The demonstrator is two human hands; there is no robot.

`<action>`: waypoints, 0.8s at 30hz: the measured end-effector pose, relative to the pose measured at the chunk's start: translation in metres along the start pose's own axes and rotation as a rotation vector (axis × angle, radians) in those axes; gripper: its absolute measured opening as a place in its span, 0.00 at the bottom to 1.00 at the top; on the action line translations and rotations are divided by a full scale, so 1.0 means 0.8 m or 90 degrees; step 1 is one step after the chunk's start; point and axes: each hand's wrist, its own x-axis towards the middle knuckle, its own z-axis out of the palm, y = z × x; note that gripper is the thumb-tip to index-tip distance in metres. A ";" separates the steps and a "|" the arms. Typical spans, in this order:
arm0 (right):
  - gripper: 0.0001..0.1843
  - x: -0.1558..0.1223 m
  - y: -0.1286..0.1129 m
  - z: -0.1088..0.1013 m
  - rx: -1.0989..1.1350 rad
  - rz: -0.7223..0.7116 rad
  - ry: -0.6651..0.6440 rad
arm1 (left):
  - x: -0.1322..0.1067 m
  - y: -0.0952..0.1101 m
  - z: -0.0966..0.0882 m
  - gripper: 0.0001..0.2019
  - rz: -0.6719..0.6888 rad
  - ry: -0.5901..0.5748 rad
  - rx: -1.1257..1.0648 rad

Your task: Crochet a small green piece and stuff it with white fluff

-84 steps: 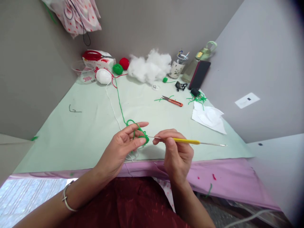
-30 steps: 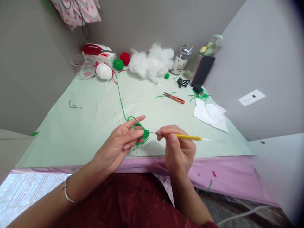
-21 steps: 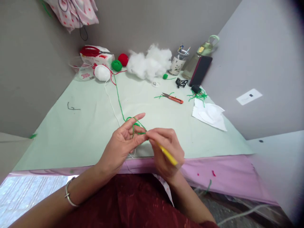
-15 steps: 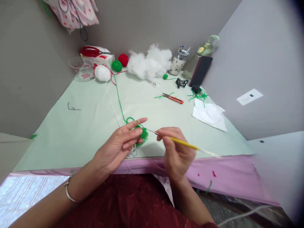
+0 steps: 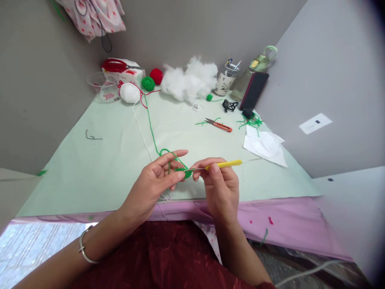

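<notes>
My left hand (image 5: 153, 182) pinches a small green crochet piece (image 5: 187, 174) between thumb and fingers, with green yarn (image 5: 151, 128) looped over the raised index finger and trailing back to a green yarn ball (image 5: 148, 83). My right hand (image 5: 219, 188) grips a yellow-handled crochet hook (image 5: 224, 164). Its metal tip is in the green piece and its tail points right. Both hands hover over the near edge of the pale green table cover (image 5: 99, 168).
At the back lie a white yarn ball (image 5: 130, 92), a red yarn ball (image 5: 156, 76), white stuffing (image 5: 190, 83), a tissue pack with red scissors (image 5: 120, 71), a pen cup (image 5: 225, 82), a bottle (image 5: 255, 70) and a dark phone (image 5: 253, 90). Orange snips (image 5: 219, 125) and white paper (image 5: 264, 146) lie mid-right.
My right hand has swung the hook through a stitch: it dipped close to the left fingers, pulled back, and now its tail points right and slightly up. The left hand has kept its hold.
</notes>
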 end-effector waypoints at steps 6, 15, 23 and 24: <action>0.12 -0.010 -0.013 0.000 -0.206 -0.139 -0.038 | -0.001 -0.003 -0.002 0.20 0.049 0.026 0.089; 0.17 -0.023 0.012 -0.004 -0.561 -0.520 -0.070 | -0.005 -0.004 0.001 0.27 -0.026 -0.002 0.001; 0.13 -0.006 -0.003 0.003 -0.184 -0.206 0.002 | 0.005 0.004 -0.006 0.21 -0.082 -0.023 -0.115; 0.12 -0.004 -0.004 0.004 -0.163 -0.185 -0.009 | 0.005 0.003 -0.005 0.22 -0.065 -0.021 -0.087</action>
